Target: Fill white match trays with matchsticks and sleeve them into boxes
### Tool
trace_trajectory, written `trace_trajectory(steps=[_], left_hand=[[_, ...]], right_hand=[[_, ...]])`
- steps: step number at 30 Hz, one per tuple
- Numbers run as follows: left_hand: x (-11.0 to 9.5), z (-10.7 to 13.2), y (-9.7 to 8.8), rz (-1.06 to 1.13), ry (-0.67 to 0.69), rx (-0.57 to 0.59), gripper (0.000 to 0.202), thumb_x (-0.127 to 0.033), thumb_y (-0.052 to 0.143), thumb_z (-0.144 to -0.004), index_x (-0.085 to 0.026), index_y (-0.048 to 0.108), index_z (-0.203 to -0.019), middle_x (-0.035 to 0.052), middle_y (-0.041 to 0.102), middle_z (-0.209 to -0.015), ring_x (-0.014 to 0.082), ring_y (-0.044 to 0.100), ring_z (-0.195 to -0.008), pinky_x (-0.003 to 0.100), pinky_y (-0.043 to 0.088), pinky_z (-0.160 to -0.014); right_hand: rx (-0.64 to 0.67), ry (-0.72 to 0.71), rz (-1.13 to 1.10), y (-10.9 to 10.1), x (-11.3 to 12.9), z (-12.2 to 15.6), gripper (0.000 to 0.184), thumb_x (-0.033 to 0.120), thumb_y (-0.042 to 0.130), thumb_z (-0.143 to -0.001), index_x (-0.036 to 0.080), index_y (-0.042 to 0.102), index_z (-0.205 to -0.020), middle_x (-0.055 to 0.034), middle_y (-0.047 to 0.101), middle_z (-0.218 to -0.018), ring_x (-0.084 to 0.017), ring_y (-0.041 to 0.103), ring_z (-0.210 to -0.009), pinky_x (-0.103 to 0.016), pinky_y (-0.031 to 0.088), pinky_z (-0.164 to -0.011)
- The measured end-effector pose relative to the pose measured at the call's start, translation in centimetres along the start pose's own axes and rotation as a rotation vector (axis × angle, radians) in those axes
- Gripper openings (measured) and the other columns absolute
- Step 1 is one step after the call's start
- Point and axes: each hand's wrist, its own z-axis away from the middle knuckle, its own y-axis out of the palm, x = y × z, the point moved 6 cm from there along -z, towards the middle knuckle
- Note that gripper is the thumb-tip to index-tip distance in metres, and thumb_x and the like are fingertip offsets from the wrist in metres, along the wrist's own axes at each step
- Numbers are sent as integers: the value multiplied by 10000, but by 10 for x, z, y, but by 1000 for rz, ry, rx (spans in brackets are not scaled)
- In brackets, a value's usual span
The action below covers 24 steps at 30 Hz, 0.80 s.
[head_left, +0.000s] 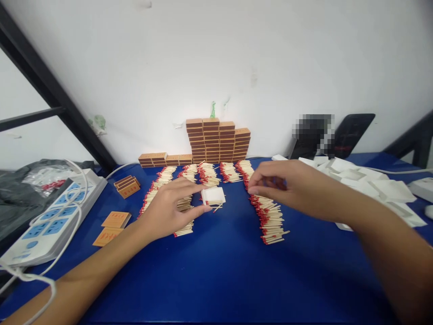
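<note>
The head camera looks forward and down, close over the blue table.

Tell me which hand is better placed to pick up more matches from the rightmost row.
Probably the right hand: its fingertips are right at that row of matches, whereas the left hand is farther off and appears to be holding the small white tray.

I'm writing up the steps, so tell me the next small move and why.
Probably take a pinch from the rightmost row of matches with the right hand and bring it to the white tray: that hand is close by the row, while the left hand holds the tray, where bare white shows beside only a few matches.
</note>
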Motion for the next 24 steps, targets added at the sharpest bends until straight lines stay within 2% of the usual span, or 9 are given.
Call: trace_trajectory(steps=[3,5,8,11,15,24], left_hand=[[-2,0,1,-12,30,1,360,-339,843,-922,-158,775,-1226,92,805,-987,218,747,-879,332,583,-774],[-3,0,2,-16,41,5,357,-339,836,-928,-154,774,-1227,95,800,-974,220,744,-871,328,578,-755],[-3,2,6,-6,34,26,357,-352,830,-934,-155,771,-1226,92,791,-973,221,731,-885,342,577,-779],[-4,4,12,25,13,63,346,-352,818,-946,-166,763,-1232,85,786,-997,217,717,-919,356,578,-828],[-5,6,16,43,13,80,354,-338,811,-952,-179,749,-1263,76,783,-1019,209,711,-928,354,576,-833],[-6,4,14,20,32,85,351,-344,801,-959,-189,745,-1269,82,783,-1007,222,716,-918,363,579,-831]], right_hand=[[130,51,-6,-7,-13,27,265,469,660,-1018,274,781,-884,-21,752,-859,-177,635,-704,-302,457,-608],[188,114,-45,2,-24,51,259,498,659,-1020,294,799,-943,-23,757,-910,-176,656,-734,-304,494,-633],[216,183,-91,24,-38,85,199,478,677,-1015,323,803,-1016,-20,751,-978,-171,669,-760,-298,517,-637],[144,236,-82,37,-47,107,219,487,656,-1026,322,798,-1053,-28,722,-980,-166,657,-741,-305,521,-640],[87,254,-130,43,-47,113,286,516,598,-1056,320,806,-1050,-38,700,-1042,-152,655,-755,-295,498,-626],[53,224,-185,48,-42,105,316,540,599,-1053,337,839,-1082,-44,663,-980,-148,629,-742,-285,489,-627]])
